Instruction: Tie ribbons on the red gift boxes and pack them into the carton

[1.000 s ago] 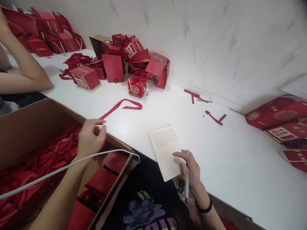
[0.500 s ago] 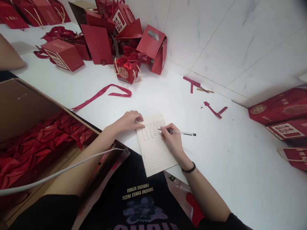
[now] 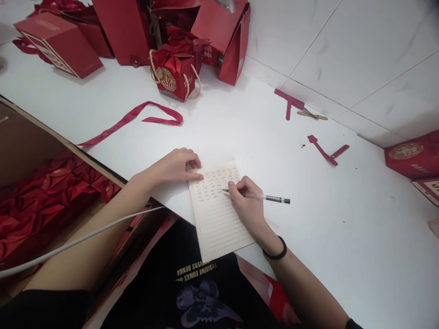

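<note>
A lined cream notepad (image 3: 216, 219) lies at the near edge of the white table (image 3: 325, 228), its upper rows filled with small written marks. My right hand (image 3: 247, 203) is closed on a clear pen (image 3: 264, 197), whose tip touches the page just under the written rows. My left hand (image 3: 176, 165) rests on the table with fingers curled, fingertips pressing the pad's top left corner. A black band circles my right wrist.
A cardboard box (image 3: 51, 137) of red ribbons sits at my left, with a white cable (image 3: 78, 240) across my forearm. A loose red ribbon (image 3: 133, 118), a small red gift box (image 3: 171, 75), red bags (image 3: 226, 36) and red boxes (image 3: 411, 157) lie farther off.
My left hand left the cardboard box and came to the pad's corner. My right hand turned the pen into a writing grip and set its tip on the page. The view tilted down.
</note>
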A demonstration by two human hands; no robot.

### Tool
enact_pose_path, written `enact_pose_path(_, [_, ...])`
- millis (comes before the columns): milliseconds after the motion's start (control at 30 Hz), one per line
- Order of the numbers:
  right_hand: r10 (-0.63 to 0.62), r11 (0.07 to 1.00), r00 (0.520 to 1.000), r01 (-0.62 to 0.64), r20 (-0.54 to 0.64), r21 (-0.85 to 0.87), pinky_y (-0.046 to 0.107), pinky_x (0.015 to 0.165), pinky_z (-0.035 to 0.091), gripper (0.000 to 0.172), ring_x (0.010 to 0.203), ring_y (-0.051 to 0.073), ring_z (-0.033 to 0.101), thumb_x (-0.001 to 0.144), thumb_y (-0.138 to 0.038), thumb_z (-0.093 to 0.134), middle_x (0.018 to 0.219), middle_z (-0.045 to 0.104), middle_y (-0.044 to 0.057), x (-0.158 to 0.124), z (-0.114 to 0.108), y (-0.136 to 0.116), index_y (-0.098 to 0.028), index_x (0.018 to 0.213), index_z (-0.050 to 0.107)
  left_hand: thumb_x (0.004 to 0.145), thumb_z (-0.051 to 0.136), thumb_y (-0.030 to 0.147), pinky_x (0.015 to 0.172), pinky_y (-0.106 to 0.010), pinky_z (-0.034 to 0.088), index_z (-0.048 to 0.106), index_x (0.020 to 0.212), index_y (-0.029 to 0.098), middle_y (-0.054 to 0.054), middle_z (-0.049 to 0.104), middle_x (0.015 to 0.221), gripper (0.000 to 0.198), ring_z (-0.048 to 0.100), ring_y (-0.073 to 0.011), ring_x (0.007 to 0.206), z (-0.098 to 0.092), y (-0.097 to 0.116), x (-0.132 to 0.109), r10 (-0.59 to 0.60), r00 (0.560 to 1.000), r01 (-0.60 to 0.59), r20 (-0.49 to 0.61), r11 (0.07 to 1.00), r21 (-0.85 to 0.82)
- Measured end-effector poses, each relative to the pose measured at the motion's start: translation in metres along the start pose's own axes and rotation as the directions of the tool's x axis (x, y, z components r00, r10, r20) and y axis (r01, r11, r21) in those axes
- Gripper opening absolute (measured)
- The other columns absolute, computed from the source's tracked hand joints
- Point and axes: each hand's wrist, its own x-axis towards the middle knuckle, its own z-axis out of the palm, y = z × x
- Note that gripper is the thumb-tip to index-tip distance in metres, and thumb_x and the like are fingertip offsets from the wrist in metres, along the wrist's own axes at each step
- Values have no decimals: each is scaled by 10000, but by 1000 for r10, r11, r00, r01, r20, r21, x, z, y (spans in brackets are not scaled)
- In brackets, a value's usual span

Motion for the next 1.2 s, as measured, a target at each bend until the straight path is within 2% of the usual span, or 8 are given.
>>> enact_pose_path(100, [26,1000,1000,-26,10,11,218,487,349,245,535,100,449,757,-345,652,588,503,-46,1,-1,-2,-194,654,488,690,651,412,721,-285,409,614,810,184,-12,584,806,260,525,-156,780,1,-1,0,2,1000,-2,-3,1000,-4])
enact_pose_path(167, [40,999,999,-40,5,5,221,494,369,257,557,108,479,719,-359,698,624,540,-37,0,-1,-2,-196,676,504,689,654,410,729,-287,404,614,806,183,-11,584,800,258,522,-158,784,1,-1,0,2,1000,-2,-5,1000,1])
enact_pose_path(333, [3,1000,999,-3,-36,-10,228,467,329,341,505,95,420,730,-360,690,547,465,-52,-3,0,1,-194,580,432,694,648,409,735,-290,402,617,804,183,-11,584,794,253,521,-159,784,2,-1,0,14,1000,-14,-6,1000,9])
enact_pose_path(433, [2,1000,1000,-2,-6,-17,232,460,315,366,479,90,388,760,-360,660,501,428,-58,-3,1,3,-196,558,404,692,647,410,738,-293,404,617,807,184,-12,586,801,256,521,-160,786,2,-1,0,9,1000,-9,-6,1000,3])
enact_pose_path(633, [64,998,998,-64,5,4,230,478,378,265,520,108,485,784,-371,637,589,537,-33,-4,1,0,-203,666,470,691,646,417,732,-293,405,615,810,182,-15,589,802,265,523,-163,790,1,-1,-1,4,1000,-4,0,1000,0])
enact_pose_path(767, [73,997,997,-74,-25,-29,224,468,380,267,533,111,497,745,-364,667,604,531,-34,-6,2,-2,-204,656,473,688,641,415,736,-296,403,614,806,183,-14,590,801,262,524,-165,794,1,0,0,6,1000,-6,3,1000,-5])
enact_pose_path(933, [75,996,997,-76,-12,-36,225,457,327,367,505,95,416,717,-393,694,553,456,-50,-5,1,1,-198,580,415,682,644,412,743,-296,399,613,798,182,-10,591,796,259,525,-163,793,1,0,0,2,1000,-2,-3,1000,-7])
enact_pose_path(1200, [4,996,1000,-3,8,-90,233,460,233,398,488,85,256,769,-283,579,507,271,-69,-4,1,2,-204,544,260,680,655,417,745,-292,398,617,805,180,-13,599,806,271,527,-164,801,2,-1,0,-5,1000,5,-3,1000,-13])
